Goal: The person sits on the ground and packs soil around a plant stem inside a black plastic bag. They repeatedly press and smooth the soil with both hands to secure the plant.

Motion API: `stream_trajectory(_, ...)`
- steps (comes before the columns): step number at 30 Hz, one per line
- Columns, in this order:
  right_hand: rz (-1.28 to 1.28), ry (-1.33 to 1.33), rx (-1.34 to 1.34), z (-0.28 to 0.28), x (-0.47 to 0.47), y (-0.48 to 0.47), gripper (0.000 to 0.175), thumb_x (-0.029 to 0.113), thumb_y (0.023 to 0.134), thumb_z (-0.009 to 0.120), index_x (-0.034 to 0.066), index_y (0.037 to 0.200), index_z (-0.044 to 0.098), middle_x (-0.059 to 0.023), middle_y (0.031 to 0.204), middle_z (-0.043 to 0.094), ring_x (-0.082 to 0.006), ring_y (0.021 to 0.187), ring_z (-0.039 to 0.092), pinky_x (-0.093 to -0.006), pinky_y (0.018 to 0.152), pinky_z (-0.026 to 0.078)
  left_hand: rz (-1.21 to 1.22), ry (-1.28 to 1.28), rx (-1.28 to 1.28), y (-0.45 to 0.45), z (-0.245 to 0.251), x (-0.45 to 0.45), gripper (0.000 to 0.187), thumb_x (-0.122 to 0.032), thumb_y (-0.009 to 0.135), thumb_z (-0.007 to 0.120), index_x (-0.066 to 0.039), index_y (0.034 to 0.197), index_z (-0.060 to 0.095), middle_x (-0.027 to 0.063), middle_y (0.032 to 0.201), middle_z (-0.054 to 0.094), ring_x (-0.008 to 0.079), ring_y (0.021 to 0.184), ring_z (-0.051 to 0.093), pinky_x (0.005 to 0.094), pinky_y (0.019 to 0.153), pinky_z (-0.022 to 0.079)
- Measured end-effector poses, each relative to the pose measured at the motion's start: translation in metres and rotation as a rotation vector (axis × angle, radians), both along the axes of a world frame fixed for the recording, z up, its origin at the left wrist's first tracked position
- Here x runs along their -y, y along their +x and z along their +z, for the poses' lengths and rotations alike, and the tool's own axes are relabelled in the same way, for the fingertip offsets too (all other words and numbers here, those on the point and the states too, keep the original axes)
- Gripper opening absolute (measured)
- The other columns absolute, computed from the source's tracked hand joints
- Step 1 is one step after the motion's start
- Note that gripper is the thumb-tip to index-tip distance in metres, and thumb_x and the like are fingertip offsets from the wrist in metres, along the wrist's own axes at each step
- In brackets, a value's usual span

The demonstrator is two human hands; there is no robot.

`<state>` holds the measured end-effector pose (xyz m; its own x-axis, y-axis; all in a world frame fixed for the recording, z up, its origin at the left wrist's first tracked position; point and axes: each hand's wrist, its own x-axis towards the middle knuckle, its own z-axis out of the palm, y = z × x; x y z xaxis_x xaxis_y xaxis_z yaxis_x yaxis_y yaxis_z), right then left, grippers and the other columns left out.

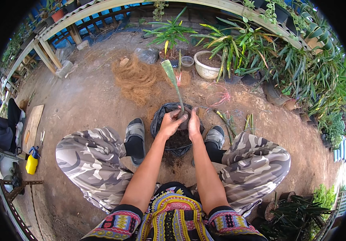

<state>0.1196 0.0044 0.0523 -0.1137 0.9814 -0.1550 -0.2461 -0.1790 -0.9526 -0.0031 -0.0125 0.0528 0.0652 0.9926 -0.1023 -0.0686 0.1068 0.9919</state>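
Note:
My left hand (pixel 172 123) and my right hand (pixel 194 123) are cupped around a dark clump of soil (pixel 183 123). A long green leaf cutting (pixel 173 78), like a snake plant leaf, rises from the clump and leans away to the left. My left thumb and fingers are at the leaf's base, while my right palm presses the clump's right side. Below both hands, an open black plastic bag (pixel 157 125) containing dark soil (pixel 177 142) stands between my feet. The hands partly hide the clump.
Coconut fibre (pixel 136 76) lies beyond the bag, with pink string (pixel 224 96) and cut green stems (pixel 226 120) to the right. A white pot (pixel 206 69) stands among plants behind. At left are a yellow spray bottle (pixel 32 162), a wooden board (pixel 34 125) and a seated person (pixel 2 132).

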Motion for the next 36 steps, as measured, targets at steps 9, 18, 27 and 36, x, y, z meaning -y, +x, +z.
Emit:
stream_trajectory(9, 0.005, -0.062, 0.035, 0.012, 0.008, -0.002, 0.078, 0.064, 0.099, 0.018, 0.0054, 0.127, 0.061, -0.0098, 0.111, 0.067, -0.0205, 0.102, 0.064, -0.0324, 0.089, 0.051, 0.060, -0.034, 0.038, 0.001, -0.004, -0.003, 0.041, -0.018, 0.089, 0.070, 0.008, 0.119, 0.062, 0.0125, 0.106, 0.068, 0.0137, 0.088, 0.062, 0.0285, 0.076, 0.050)
stream_trajectory(18, -0.048, -0.061, 0.038, -0.003, 0.003, -0.006, 0.076, 0.060, 0.101, 0.016, 0.0047, 0.126, 0.062, -0.0094, 0.126, 0.062, -0.0224, 0.120, 0.054, -0.0346, 0.107, 0.036, 0.140, 0.012, 0.068, 0.008, 0.004, 0.002, 0.030, -0.017, 0.088, 0.071, 0.006, 0.106, 0.069, 0.0094, 0.096, 0.070, 0.0112, 0.084, 0.061, 0.0283, 0.074, 0.048)
stream_trajectory(27, -0.078, 0.000, 0.117, -0.002, 0.007, -0.012, 0.081, 0.063, 0.100, 0.014, 0.0036, 0.129, 0.059, -0.0120, 0.128, 0.060, -0.0235, 0.122, 0.052, -0.0357, 0.108, 0.034, 0.177, 0.016, 0.085, 0.008, -0.001, 0.000, 0.026, -0.016, 0.084, 0.074, 0.003, 0.101, 0.071, 0.0046, 0.091, 0.070, 0.0089, 0.081, 0.059, 0.0284, 0.071, 0.046)
stream_trajectory(36, -0.022, 0.037, 0.101, 0.006, 0.011, -0.009, 0.086, 0.067, 0.097, 0.014, 0.0018, 0.125, 0.062, -0.0123, 0.123, 0.062, -0.0236, 0.117, 0.056, -0.0359, 0.104, 0.040, 0.106, -0.342, 0.431, -0.007, 0.000, -0.003, 0.035, -0.015, 0.080, 0.079, -0.004, 0.111, 0.067, 0.0017, 0.092, 0.066, 0.0098, 0.075, 0.056, 0.0279, 0.063, 0.042)
